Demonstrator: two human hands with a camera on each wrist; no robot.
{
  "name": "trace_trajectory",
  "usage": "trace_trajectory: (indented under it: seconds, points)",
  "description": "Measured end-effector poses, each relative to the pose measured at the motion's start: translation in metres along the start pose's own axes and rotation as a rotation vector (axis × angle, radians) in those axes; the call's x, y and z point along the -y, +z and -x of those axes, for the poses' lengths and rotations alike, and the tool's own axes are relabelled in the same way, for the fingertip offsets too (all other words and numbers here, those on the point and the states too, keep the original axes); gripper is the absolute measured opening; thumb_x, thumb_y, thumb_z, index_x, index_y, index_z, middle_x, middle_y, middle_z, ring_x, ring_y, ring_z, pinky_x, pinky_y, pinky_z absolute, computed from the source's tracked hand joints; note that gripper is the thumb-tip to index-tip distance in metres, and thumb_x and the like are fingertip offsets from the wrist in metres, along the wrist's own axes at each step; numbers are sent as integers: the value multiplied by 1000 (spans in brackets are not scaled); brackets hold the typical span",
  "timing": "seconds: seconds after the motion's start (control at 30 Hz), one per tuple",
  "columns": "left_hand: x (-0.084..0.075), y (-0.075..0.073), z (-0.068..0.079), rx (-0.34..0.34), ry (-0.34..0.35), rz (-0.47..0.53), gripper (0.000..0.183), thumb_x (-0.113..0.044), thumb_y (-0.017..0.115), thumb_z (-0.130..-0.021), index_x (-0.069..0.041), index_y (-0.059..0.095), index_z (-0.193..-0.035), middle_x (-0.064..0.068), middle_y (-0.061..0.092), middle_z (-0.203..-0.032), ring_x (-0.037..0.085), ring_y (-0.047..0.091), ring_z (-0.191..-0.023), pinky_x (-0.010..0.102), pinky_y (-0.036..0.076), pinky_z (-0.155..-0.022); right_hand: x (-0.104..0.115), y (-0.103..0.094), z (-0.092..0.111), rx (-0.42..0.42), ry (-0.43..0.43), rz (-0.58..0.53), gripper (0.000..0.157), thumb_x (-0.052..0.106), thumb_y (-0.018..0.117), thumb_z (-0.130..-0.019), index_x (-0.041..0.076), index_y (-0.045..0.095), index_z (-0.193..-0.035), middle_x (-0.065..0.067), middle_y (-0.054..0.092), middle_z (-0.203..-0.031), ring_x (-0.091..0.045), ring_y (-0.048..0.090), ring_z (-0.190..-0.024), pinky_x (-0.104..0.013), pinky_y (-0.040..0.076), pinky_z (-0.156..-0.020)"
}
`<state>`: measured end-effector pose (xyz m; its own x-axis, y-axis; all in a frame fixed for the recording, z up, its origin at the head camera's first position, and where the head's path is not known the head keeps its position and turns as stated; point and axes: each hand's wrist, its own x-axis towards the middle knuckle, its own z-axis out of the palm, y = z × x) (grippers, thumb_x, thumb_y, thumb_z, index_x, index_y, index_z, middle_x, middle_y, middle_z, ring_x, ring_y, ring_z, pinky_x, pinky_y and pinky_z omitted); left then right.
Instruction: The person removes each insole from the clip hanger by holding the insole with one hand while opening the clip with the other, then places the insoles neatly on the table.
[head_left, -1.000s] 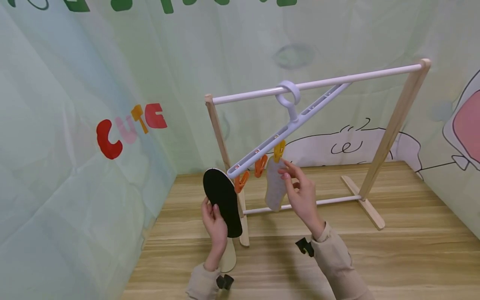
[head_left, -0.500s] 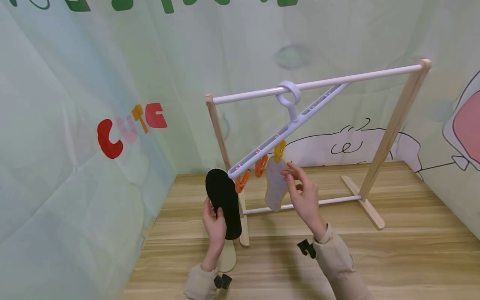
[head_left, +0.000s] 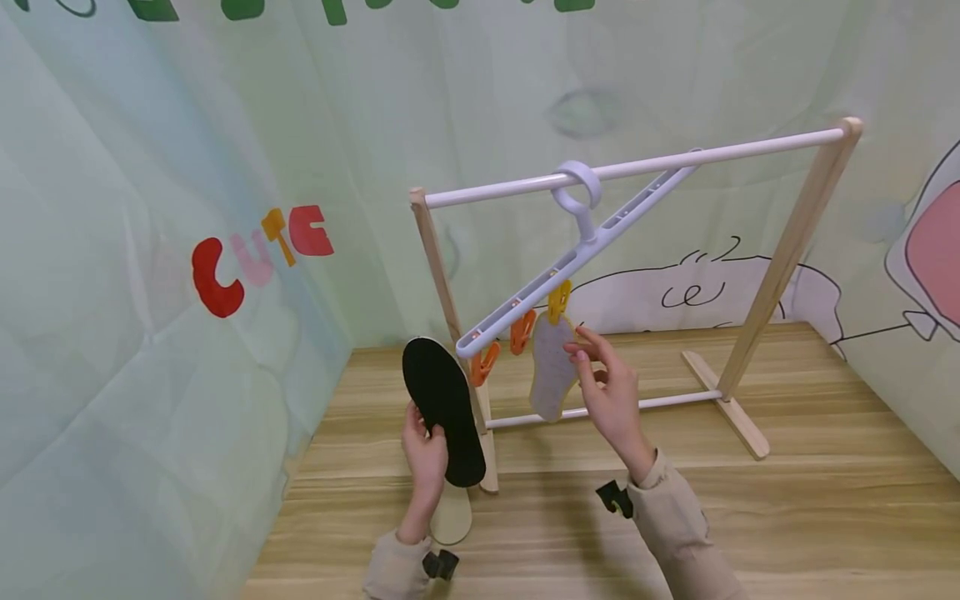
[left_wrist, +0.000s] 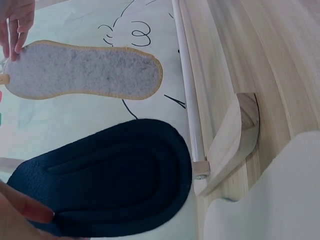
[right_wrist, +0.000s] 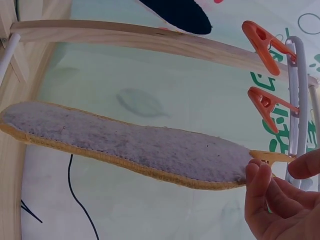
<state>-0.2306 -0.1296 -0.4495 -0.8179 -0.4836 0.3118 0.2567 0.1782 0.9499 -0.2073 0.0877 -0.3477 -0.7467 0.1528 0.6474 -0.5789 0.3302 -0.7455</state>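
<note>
With the left hand [head_left: 425, 454] pinching the black insole [head_left: 446, 408], the right hand [head_left: 612, 400], relaxed and seemingly empty, has eased toward three o'clock, likely leaving the grey insole [head_left: 551, 367], at the black one's two o'clock, to the yellow clip [head_left: 558, 302].

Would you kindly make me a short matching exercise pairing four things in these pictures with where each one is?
Things:
1. Black insole
2. Grey insole
3. Hanger
4. Pale insole

Places:
A. Hooked over the white top rod
B. Lying on the table
C. Held in the left hand
D. Hanging from the yellow clip

Right pairs: 1-C, 2-D, 3-A, 4-B.
</note>
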Motion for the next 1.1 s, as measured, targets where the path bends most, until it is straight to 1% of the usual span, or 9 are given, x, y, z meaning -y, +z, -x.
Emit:
trace_trajectory:
  seconds: [0.07, 0.17, 0.3, 0.43, 0.53, 0.67, 0.77, 0.9, 1.1]
  points:
    - [0, -2, -1, -3, -9, -5, 49, 21, 38, -70, 15, 43, -119, 29, 52, -100, 27, 52, -81, 20, 41, -62, 0, 0, 0, 0, 10, 1, 29, -7, 48, -86, -11, 52, -114, -26, 65, -93, -37, 61, -78, -15, 42, -48]
    - [1, -5, -2, -7, -24, -25, 49, 20, 40, -71, 16, 43, -119, 30, 52, -101, 33, 54, -86, 29, 46, -66, 1, 0, 0, 1, 23, 5, 29, -6, 48, -86, -10, 52, -115, -25, 65, -94, -37, 61, -79, -16, 42, -48]
    - [1, -9, -4, 5, -39, -63, 49, 20, 42, -72, 17, 41, -120, 31, 52, -100, 38, 54, -88, 38, 47, -68, 1, 0, 0, -1, 20, 9, 29, -6, 48, -86, -10, 52, -115, -25, 65, -93, -37, 61, -78, -17, 42, -49]
    - [0, -13, -6, 48, -65, -103, 49, 20, 43, -73, 17, 41, -121, 31, 52, -100, 38, 55, -86, 34, 48, -67, 1, 0, 0, -7, 2, 13, 29, -8, 49, -85, -11, 53, -113, -25, 65, -92, -37, 61, -77, -20, 43, -48]
    - [-2, -17, -9, 95, -106, -134, 50, 19, 44, -74, 17, 39, -123, 31, 52, -104, 39, 56, -90, 31, 48, -68, 1, 0, 1, -7, -3, 14, 29, -8, 49, -85, -11, 53, -113, -25, 65, -92, -37, 61, -77, -20, 43, -48]
    - [-2, -22, -11, 161, -131, -181, 51, 17, 46, -75, 17, 36, -125, 33, 53, -105, 40, 56, -94, 35, 49, -74, 1, 0, 1, -6, -1, 10, 29, -8, 49, -85, -11, 53, -113, -25, 65, -92, -36, 61, -77, -16, 42, -48]
    - [0, -24, -12, 188, -119, -231, 53, 17, 49, -75, 15, 38, -126, 32, 55, -99, 37, 59, -88, 36, 49, -73, 0, 0, 2, -5, -3, 5, 29, -8, 48, -85, -11, 53, -113, -26, 65, -92, -37, 61, -77, -13, 41, -48]
    - [4, -28, -14, 218, -104, -283, 57, 17, 52, -72, 11, 39, -127, 31, 58, -93, 31, 60, -77, 31, 49, -65, 1, 0, 2, -4, -1, 1, 29, -8, 48, -85, -12, 53, -113, -26, 65, -92, -37, 60, -78, -12, 41, -48]
    - [4, -34, -16, 301, -89, -309, 63, 18, 48, -68, 11, 34, -129, 36, 57, -97, 36, 62, -79, 27, 47, -59, 2, 0, 3, -1, 5, 4, 29, -8, 49, -85, -11, 53, -113, -26, 65, -92, -37, 61, -78, -13, 42, -49]
